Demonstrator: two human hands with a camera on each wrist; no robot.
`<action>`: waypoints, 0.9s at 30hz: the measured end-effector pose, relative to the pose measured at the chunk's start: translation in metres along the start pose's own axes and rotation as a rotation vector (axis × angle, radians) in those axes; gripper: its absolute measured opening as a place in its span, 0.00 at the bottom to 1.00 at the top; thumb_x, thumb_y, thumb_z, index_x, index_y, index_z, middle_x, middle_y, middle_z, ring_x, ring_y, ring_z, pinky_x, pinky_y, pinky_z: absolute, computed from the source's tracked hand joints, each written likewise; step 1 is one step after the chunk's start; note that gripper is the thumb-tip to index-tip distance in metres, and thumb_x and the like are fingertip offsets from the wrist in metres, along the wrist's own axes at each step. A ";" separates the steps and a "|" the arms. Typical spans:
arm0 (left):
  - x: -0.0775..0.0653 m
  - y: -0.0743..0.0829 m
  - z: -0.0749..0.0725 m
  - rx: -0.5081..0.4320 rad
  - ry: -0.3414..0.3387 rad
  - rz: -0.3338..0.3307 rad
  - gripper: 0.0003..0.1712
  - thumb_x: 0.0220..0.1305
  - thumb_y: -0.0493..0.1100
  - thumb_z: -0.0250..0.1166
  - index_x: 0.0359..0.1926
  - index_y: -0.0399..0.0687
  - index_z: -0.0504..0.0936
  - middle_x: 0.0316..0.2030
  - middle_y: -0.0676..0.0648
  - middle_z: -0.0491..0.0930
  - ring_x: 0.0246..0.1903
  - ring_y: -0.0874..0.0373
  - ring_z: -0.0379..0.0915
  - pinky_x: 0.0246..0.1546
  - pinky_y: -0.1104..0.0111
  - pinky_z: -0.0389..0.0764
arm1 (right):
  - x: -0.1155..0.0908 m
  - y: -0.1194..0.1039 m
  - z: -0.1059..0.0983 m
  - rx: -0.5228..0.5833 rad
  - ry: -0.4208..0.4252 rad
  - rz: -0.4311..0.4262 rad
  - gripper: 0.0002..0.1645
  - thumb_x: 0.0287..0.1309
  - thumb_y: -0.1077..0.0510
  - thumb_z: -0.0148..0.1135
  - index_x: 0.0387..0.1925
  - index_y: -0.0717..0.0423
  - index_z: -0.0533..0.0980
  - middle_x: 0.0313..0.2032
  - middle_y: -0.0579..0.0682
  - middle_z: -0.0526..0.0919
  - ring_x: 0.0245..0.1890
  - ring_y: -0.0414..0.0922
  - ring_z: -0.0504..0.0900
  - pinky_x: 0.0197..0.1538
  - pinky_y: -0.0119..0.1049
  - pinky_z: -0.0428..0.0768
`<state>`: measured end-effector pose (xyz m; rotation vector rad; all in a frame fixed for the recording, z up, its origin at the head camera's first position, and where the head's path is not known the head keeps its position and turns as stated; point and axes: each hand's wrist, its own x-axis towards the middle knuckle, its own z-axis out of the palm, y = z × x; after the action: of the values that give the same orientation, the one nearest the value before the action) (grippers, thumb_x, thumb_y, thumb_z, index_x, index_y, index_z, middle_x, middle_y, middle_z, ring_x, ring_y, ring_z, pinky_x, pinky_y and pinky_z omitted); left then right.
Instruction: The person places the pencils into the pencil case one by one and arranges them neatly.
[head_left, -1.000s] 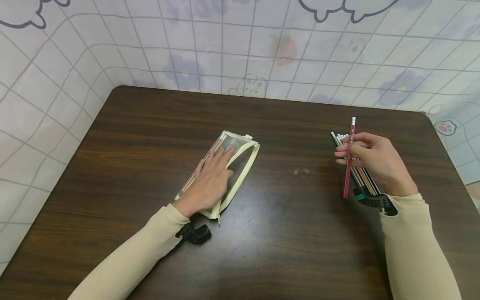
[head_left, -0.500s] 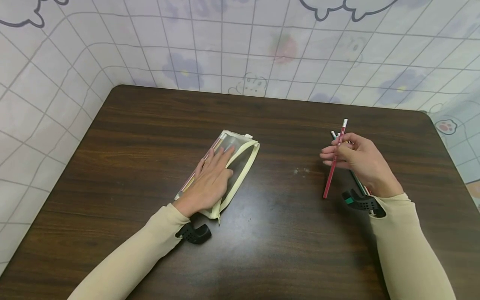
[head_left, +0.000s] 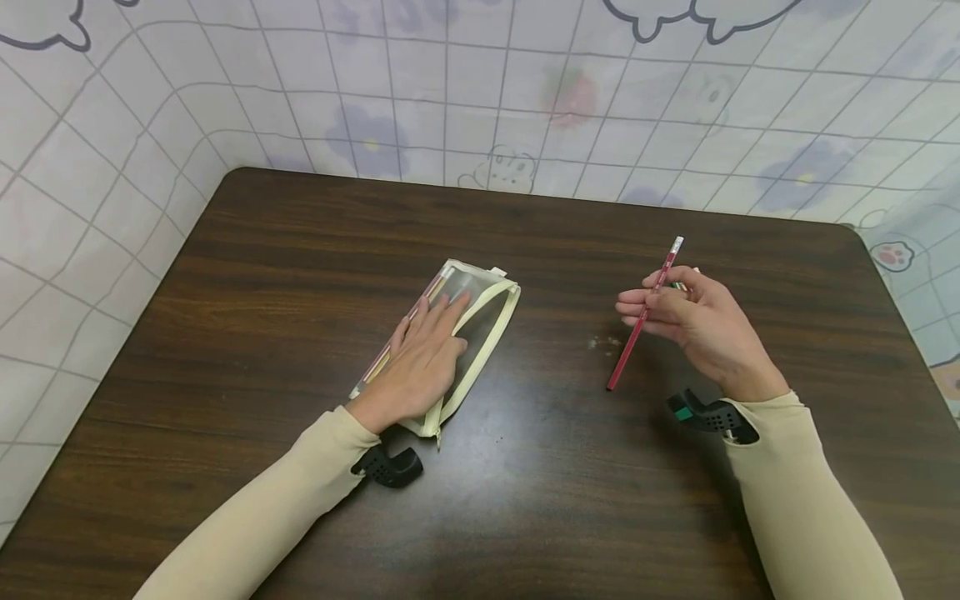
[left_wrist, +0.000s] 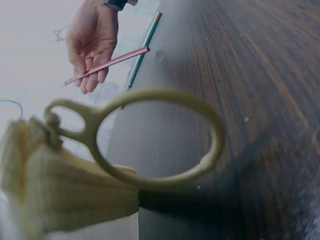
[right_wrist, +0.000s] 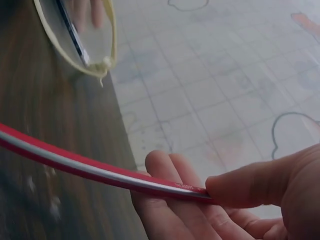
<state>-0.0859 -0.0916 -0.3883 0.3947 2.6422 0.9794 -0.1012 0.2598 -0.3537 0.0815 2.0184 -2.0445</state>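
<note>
My left hand (head_left: 416,367) lies flat with straight fingers on a clear pencil pouch (head_left: 501,329) with cream zip edging. Several pencils show through its left side. Right of the pouch, above the table, my right hand (head_left: 693,325) pinches a red pencil (head_left: 626,354) between thumb and fingers. Its white eraser end points up and away; the other end slants down toward the pouch. In the right wrist view the thumb presses the red pencil (right_wrist: 90,167) against the fingers. Other pencils (head_left: 678,286) lie mostly hidden behind the right hand.
A cream ring-shaped zipper pull (left_wrist: 216,130) fills the front of the left wrist view. Beyond it a green pencil (left_wrist: 153,30) lies near the right hand. The dark wooden table (head_left: 300,250) meets a white grid-patterned wall covering (head_left: 465,108) behind and at left.
My right hand has moved left with the red pencil, away from the pencil pile, and the pencil has tilted further over. The left hand and pouch have stayed put.
</note>
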 end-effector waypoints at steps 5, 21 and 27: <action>0.000 0.000 -0.001 -0.004 -0.002 0.001 0.36 0.78 0.51 0.34 0.84 0.63 0.46 0.85 0.46 0.43 0.85 0.45 0.27 0.81 0.42 0.33 | -0.001 0.002 0.005 0.095 -0.062 -0.024 0.12 0.75 0.65 0.54 0.53 0.66 0.65 0.48 0.52 0.91 0.51 0.47 0.91 0.56 0.35 0.86; 0.002 0.002 -0.003 -0.023 -0.008 -0.006 0.36 0.78 0.50 0.35 0.84 0.62 0.47 0.84 0.45 0.43 0.85 0.45 0.27 0.81 0.42 0.33 | 0.004 0.011 0.037 0.432 -0.098 0.053 0.14 0.73 0.69 0.55 0.56 0.62 0.65 0.50 0.56 0.90 0.54 0.51 0.90 0.57 0.43 0.86; 0.002 0.002 -0.003 -0.027 -0.006 -0.008 0.37 0.77 0.50 0.35 0.84 0.62 0.47 0.84 0.44 0.43 0.85 0.44 0.27 0.81 0.42 0.33 | 0.005 0.015 0.049 0.489 -0.098 0.084 0.14 0.73 0.69 0.54 0.56 0.61 0.64 0.52 0.55 0.89 0.54 0.49 0.90 0.57 0.43 0.86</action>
<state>-0.0883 -0.0915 -0.3848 0.3801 2.6208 1.0082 -0.0950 0.2109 -0.3682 0.1519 1.3964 -2.3860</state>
